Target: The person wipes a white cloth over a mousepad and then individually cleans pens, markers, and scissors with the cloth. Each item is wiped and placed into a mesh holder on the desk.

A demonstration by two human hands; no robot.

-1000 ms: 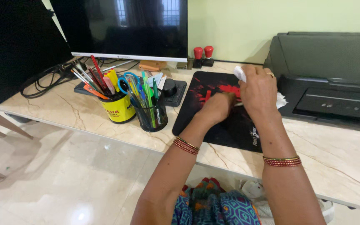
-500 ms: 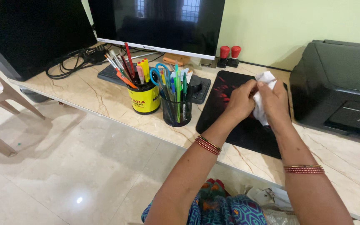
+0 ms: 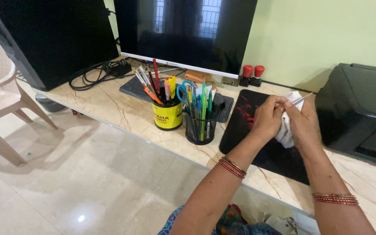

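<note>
With both the left hand [image 3: 268,118] and right hand [image 3: 303,124] pinching a white cloth [image 3: 286,130] around a thin stick [image 3: 300,100] right of centre, risk of snapping it or dropping it onto the black mouse pad [image 3: 244,130].

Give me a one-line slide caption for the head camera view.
Both hands, left hand and right hand, hold a white cloth over a black mouse pad.

On the marble worktop [image 3: 109,109] we see a yellow pen cup [image 3: 168,115], a dark monitor [image 3: 188,32], two red stamps [image 3: 252,75], and a black printer [image 3: 362,109].
</note>
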